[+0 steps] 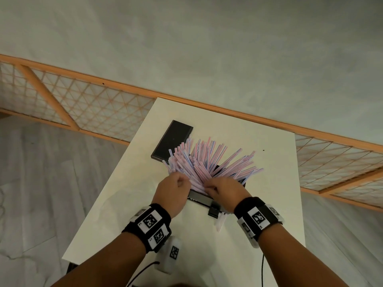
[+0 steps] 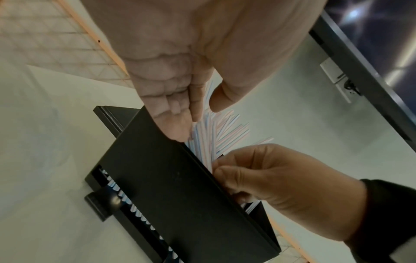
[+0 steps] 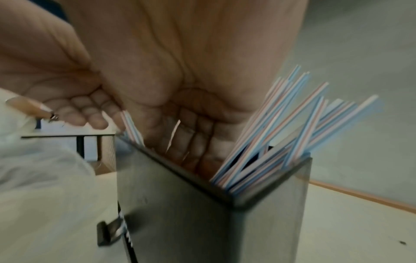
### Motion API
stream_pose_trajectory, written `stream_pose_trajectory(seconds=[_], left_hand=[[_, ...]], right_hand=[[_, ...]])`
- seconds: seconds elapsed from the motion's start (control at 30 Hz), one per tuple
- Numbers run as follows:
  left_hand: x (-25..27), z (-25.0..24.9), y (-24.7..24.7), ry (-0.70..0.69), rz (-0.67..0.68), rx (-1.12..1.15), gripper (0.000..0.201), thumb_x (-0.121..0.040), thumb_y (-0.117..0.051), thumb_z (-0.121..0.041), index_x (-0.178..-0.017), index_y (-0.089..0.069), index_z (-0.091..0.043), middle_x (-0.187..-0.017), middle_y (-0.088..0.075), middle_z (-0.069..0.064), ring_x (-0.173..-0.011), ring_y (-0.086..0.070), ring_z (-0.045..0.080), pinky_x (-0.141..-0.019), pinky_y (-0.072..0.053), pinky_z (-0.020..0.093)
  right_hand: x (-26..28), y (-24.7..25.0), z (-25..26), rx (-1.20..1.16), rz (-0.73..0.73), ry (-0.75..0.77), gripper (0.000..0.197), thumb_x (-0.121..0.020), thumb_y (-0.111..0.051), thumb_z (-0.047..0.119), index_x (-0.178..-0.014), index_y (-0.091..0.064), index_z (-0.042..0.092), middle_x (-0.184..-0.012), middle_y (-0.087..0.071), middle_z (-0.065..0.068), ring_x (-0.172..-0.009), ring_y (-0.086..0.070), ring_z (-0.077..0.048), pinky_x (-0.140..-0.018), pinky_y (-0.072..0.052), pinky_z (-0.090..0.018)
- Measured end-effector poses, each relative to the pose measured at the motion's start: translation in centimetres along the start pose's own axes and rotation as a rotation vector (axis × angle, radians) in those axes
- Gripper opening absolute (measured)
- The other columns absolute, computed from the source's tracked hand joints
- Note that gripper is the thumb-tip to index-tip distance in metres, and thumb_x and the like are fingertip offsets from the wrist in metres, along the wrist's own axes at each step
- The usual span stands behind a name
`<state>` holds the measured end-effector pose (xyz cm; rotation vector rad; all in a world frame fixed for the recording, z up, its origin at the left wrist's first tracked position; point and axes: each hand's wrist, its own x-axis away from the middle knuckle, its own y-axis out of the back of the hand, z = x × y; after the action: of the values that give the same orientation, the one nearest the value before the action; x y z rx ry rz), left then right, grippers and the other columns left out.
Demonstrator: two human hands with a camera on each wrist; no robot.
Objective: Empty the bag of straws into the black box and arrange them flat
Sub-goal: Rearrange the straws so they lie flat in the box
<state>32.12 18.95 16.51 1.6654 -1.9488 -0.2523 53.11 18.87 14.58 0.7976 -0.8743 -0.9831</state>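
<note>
The straws (image 1: 209, 162) stand in a loose fan out of the open top of the black box (image 2: 171, 192), their lower ends inside it and their upper ends splaying up and away from the person, some leaning left, some right. Both hands meet at the near foot of the fan. The left hand (image 1: 173, 188) sits at the fan's left side with its fingers curled in; the left wrist view shows its fingertips (image 2: 180, 128) and thumb against the straws at the box's rim, though I cannot tell whether they pinch any. The right hand (image 1: 221, 191) is at the fan's right side, fingers bent and reaching down into the box among the straws, as the right wrist view shows; whether it grips any I cannot tell.

There is 1 box, standing on the white table (image 1: 269, 183). There are too many straws to count, all pale with pink and blue stripes. 1 flat black lid (image 1: 172, 139) lies on the table just beyond the box to the left, with the leftmost straw tips over its near end. A black knob (image 2: 101, 204) juts from the box's low slot, where more straw ends show
</note>
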Motion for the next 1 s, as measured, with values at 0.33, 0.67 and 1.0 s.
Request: stream_pose_trajectory(seconds=[0.33,0.67,1.0], left_hand=[[0.2,0.8,-0.4,-0.049,0.014,-0.074,0.011,-0.095,-0.068,-0.033,-0.103,-0.067,-0.026,-0.098,-0.069,-0.013,-0.094,-0.065,0.003,-0.079,-0.049,0.019],[0.7,1.7,-1.2,-0.013,0.005,0.092,0.027,-0.088,-0.075,-0.033,-0.091,-0.051,-0.021,-0.08,-0.065,0.005,-0.077,-0.068,0.029,-0.077,-0.06,0.05],[2.0,1.4,-2.0,-0.187,0.17,-0.037,0.005,-0.097,-0.067,-0.032,-0.098,-0.063,-0.034,-0.089,-0.068,-0.01,-0.079,-0.061,0.002,-0.073,-0.05,0.016]], right_hand=[[4.8,0.9,1.1,-0.168,-0.287,-0.232,0.029,-0.101,-0.051,0.038,-0.083,-0.065,0.02,-0.079,-0.067,0.004,-0.073,-0.06,-0.017,-0.068,-0.05,-0.036],[5.5,0.8,-5.0,-0.677,-0.459,-0.678,0.041,-0.085,-0.078,0.051,-0.11,-0.056,0.027,-0.087,-0.059,-0.001,-0.077,-0.057,-0.018,-0.065,-0.042,-0.028],[2.1,1.2,-3.1,-0.625,-0.644,-0.474,0.013,-0.096,-0.07,0.022,-0.086,-0.067,0.013,-0.081,-0.059,0.005,-0.072,-0.061,0.0,-0.068,-0.043,-0.018]])
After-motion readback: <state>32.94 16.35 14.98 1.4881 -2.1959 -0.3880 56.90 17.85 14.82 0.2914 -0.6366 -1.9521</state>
